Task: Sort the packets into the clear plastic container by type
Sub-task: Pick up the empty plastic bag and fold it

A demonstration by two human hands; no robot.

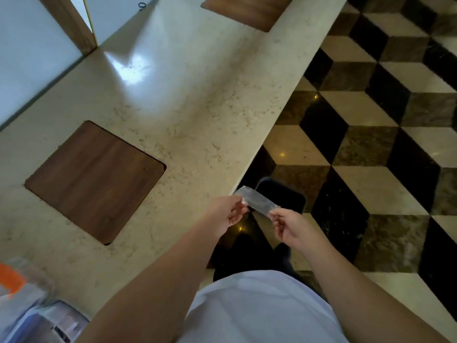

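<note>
You stand at a pale speckled stone table [197,100] running toward 1 o'clock. Two dark wooden panels sit flush in it, one [95,180] at 9 o'clock, another [247,9] at 12. Light glares off its polish. The floor [371,115] at 3 o'clock shows cube-patterned black, cream and brown tiles.

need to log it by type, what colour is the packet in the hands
Silvery grey and shiny, seen in the head view: the packet is pinched between left hand and right hand.
</note>
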